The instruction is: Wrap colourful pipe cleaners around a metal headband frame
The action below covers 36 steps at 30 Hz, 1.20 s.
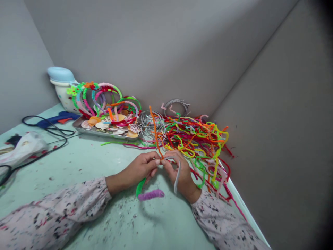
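Observation:
A headband (178,177) curves between my two hands, its right part bare and grey. Its other end is wrapped in green and purple fuzzy pipe cleaner (151,195) and sticks out below my left hand (140,168). That hand is closed on the band, thumb and fingers pinching near its middle. My right hand (184,173) pinches at the same spot, with the grey end arching over its fingers. From between the fingertips an orange pipe cleaner (154,128) rises upright. Exactly which fingers press on it is partly hidden.
Behind my right hand spreads a pile of colourful pipe cleaners (192,135). Bare wire-like hoops (148,121) lie beside a metal tray (111,136) of shells and wrapped headbands (111,86). At left are a blue glue gun (52,120), black cord, plastic bag (28,147) and pale container (62,92).

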Motion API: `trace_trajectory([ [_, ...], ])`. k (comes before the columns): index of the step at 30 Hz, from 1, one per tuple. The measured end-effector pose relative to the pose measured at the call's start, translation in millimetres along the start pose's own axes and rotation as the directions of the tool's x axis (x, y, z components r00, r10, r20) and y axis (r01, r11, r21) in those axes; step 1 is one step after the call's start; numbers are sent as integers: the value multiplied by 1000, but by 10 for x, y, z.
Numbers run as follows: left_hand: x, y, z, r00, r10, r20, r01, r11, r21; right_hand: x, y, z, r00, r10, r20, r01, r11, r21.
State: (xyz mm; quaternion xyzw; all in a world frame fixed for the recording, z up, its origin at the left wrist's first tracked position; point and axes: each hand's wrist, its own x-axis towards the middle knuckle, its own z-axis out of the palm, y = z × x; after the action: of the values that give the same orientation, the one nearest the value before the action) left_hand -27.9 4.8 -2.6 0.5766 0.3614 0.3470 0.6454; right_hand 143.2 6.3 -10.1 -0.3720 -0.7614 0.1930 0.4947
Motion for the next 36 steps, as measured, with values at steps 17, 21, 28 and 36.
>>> trace_trajectory([
  [17,64,33,-245,919,-220,327,298,931,-212,-9,-27,-39,983,28,181,-45,995,87],
  [21,70,82,-244,906,-229,357,314,927,-203,-12,-25,-48,980,28,197,-46,995,91],
  [28,58,108,-230,905,-244,348,335,914,-230,-13,-17,-42,981,27,191,-50,992,116],
  [36,66,-13,-99,985,-135,107,149,980,-131,-14,40,-26,985,104,138,-137,955,262],
])
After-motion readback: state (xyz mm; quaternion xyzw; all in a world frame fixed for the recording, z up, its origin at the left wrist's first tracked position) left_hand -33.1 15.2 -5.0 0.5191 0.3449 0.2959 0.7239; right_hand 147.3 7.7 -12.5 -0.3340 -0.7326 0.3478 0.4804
